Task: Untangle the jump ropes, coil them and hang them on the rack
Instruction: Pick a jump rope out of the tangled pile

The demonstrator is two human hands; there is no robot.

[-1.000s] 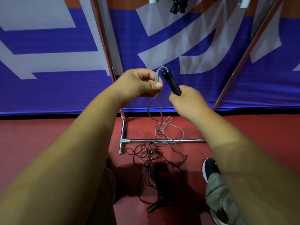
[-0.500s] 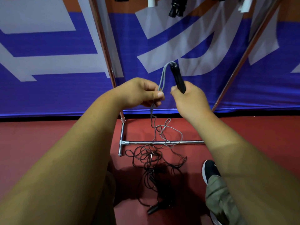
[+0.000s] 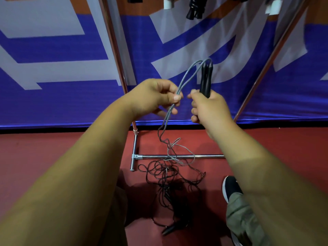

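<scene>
left grip (image 3: pixel 152 96): thumb and forefinger pinch two strands of the thin grey plastic-coated jump rope cord (image 3: pixel 188 75); other fingers loosely curled below the pinch.
right grip (image 3: pixel 207 107): fist wrapped round the lower end of the slim black matte jump rope handles (image 3: pixel 205 79). Looks like two side by side, held upright, tips above the fist.
gap: the two grips sit just beside each other, not touching.
cord shape: smooth, round section. Exits the handle tips, arches over left and runs down into the left grip as a narrow loop.
cord below: hangs slack from the left grip and kinks into a small grey knot well below both grips.
tangle: heap of thin black jump rope cord (image 3: pixel 165 176), many overlapping loops, on the floor straight below the grips; grey strands mix into its top. One black tapered handle end (image 3: pixel 168 231) lies at the near edge.
rack: polished chrome tube base bar (image 3: pixel 204 156), T-joint at its left end, beneath the grips, crossed by the cords. Chrome upright pole (image 3: pixel 115 50) rises behind the left grip.
hung items: black handles (image 3: pixel 195 8) above the right grip, top edge, partly cut off.
floor: dull red sports flooring (image 3: pixel 53 148).
backdrop: blue and white woven banner (image 3: pixel 53 100) behind the grips.
foot: black shoe with white sole (image 3: pixel 230 187) below the right grip.
</scene>
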